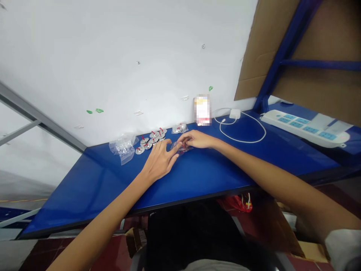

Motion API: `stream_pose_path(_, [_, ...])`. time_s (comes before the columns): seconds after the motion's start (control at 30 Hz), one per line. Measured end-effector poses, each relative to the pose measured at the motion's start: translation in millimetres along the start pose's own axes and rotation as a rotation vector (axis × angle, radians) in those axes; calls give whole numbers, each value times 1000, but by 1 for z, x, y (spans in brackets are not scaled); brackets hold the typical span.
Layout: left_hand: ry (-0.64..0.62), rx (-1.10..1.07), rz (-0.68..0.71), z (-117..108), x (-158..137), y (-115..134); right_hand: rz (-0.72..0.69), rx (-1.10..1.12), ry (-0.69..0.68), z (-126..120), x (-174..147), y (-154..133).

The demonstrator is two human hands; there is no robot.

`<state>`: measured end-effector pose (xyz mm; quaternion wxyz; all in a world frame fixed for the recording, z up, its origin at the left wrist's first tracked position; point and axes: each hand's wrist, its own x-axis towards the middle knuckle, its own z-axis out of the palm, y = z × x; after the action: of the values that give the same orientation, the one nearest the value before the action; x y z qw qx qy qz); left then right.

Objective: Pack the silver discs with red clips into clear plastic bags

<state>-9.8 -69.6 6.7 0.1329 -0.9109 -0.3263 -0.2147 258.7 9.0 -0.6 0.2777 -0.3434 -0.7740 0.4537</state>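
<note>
A small clear plastic bag (186,149) with something red and silvery inside lies on the blue table under my hands. My right hand (199,139) comes from the right, its fingers bent down and closed on the bag. Against the bag's left edge, my left hand (159,160) has its fingers stretched and apart, index fingertip touching it. Just behind my left hand is a loose cluster of round silvery discs (154,134) with red loops on top. Another clear bag with silvery discs (179,128) sits near the wall.
Crumpled clear plastic bags (124,148) lie left of the discs. A blurred upright card (202,110) leans on the white wall. To the right are a white charger (235,113) with a looped cable and a long power strip (304,128). The table's front edge (197,195) runs below my forearms.
</note>
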Motion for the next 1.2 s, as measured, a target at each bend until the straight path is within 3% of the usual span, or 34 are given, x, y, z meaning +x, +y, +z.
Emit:
stream_pose_path(0.13, [-36, -147, 42, 0, 14, -9, -17, 21, -11, -2, -3, -7])
stream_pose_path(0.37, [92, -445, 14, 5, 47, -27, -99, 205, -227, -10, -10, -12])
stream_pose_path(0.47, [179, -541, -52, 5, 51, -32, -113, 256, -259, -5, -12, -15])
stream_pose_path(0.53, [211, -554, -78, 5, 49, -34, -103, 222, -216, 3, -12, -16])
stream_pose_path(0.67, [257, -578, -72, -3, 40, -34, -153, 128, 40, 22, -8, -18])
stream_pose_path(0.8, [298, -836, -157, -10, 36, -34, -202, 118, 198, 32, -6, -24])
stream_pose_path(0.9, [324, -1028, -145, -11, 36, -39, -169, 259, 189, 34, -9, -29])
stream_pose_path(1.07, [321, -1191, -158, -8, 35, -47, -149, 462, 36, 36, -13, -32])
stream_pose_path(1.2, [289, -1269, -195, -5, 34, -45, -155, 391, 129, 43, -8, -29])
